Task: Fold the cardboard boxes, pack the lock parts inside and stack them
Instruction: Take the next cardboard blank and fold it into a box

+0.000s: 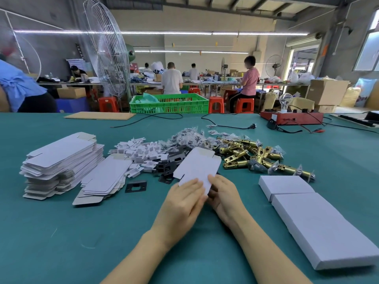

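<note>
On the green bench (61, 232), far left: a tall stack of flat white box blanks (61, 160), with a lower, slumped stack (104, 179) just beside it. Next lay one black strike plate (136, 186) alone, then heaps of white plastic pieces (139, 154), black plates (168, 167) and small bagged parts (190, 137). At centre, both hands gripped one flat box blank (198, 167) by its near end, tilted up over the black plates: left hand (182, 203) with fingers laid on its face, right hand (220, 193) curled at its edge. Right of centre: a pile of brass latch bolts (252, 156). Far right: two closed white boxes (307, 218), touching end to end.
</note>
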A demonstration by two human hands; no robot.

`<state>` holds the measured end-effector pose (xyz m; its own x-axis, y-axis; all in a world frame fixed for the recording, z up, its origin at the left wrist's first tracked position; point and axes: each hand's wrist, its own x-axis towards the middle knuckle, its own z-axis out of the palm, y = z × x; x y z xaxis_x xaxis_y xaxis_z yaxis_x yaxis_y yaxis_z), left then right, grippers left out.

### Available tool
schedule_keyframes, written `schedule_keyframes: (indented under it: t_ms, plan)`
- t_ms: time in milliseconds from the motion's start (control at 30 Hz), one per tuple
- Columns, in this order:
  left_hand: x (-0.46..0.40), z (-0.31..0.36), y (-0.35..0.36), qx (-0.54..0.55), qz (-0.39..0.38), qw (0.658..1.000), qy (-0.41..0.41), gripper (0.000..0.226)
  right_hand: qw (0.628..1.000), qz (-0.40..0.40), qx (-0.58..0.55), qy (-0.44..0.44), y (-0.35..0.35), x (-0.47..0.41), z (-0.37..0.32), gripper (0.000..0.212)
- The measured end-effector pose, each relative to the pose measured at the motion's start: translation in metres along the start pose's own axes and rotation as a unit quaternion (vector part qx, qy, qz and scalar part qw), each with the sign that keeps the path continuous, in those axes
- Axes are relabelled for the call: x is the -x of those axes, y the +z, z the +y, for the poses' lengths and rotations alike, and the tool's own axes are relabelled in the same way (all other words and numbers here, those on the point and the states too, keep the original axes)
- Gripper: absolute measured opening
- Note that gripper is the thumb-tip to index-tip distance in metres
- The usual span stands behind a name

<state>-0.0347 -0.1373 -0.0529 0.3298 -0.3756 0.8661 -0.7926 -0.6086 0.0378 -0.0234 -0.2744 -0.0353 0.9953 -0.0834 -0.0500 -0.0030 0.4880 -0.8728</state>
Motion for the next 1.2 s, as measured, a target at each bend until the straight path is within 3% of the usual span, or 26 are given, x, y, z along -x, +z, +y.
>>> schedule_keyframes:
  t_ms: [67, 133, 233, 333, 400, 467, 667, 767, 900, 1033, 1200]
  plan:
    - [0.003, -0.002, 0.0, 0.042, -0.022, 0.999, -0.026, 0.017, 1.0, 0.007, -0.011, -0.003, -0.004, -0.001, -0.001, 0.016]
    - [0.003, -0.004, 0.0, 0.054, 0.004, 0.995, -0.084, 0.022, 1.0, 0.01, 0.017, -0.016, -0.004, -0.003, 0.002, 0.015]
    - [-0.003, -0.007, -0.006, 0.041, 0.038, 0.972, -0.229, 0.04, 0.994, 0.003, 0.097, -0.049, -0.003, -0.002, 0.006, 0.013]
    - [-0.007, -0.011, -0.013, 0.159, 0.047, 0.887, -0.431, 0.047, 0.977, -0.054, 0.191, -0.077, -0.002, 0.002, 0.008, 0.013]
    - [-0.01, -0.016, -0.016, 0.293, 0.053, 0.807, -0.511, 0.026, 0.962, -0.09, 0.243, -0.088, 0.0, 0.004, 0.009, 0.014]
    - [-0.009, -0.019, -0.016, 0.368, 0.062, 0.769, -0.519, 0.009, 0.954, -0.09, 0.271, -0.094, 0.001, 0.005, 0.009, 0.014]
    - [-0.007, -0.024, -0.012, 0.431, 0.076, 0.742, -0.508, 0.011, 0.949, -0.058, 0.294, -0.098, 0.003, 0.006, 0.008, 0.012]
    - [-0.007, -0.026, -0.011, 0.422, 0.097, 0.751, -0.498, 0.012, 0.941, -0.017, 0.32, -0.106, 0.007, 0.008, 0.001, 0.004]
    - [-0.007, -0.019, -0.009, 0.41, 0.083, 0.781, -0.464, 0.016, 0.919, 0.094, 0.349, -0.16, 0.017, 0.012, -0.03, 0.014]
    - [-0.008, -0.009, -0.01, 0.387, 0.066, 0.822, -0.413, 0.017, 0.873, 0.052, 0.399, -0.275, 0.03, 0.03, -0.078, 0.009]
    - [-0.008, 0.002, -0.012, 0.32, 0.055, 0.893, -0.312, 0.049, 0.77, -0.035, 0.522, -0.365, 0.034, 0.059, -0.119, 0.011]
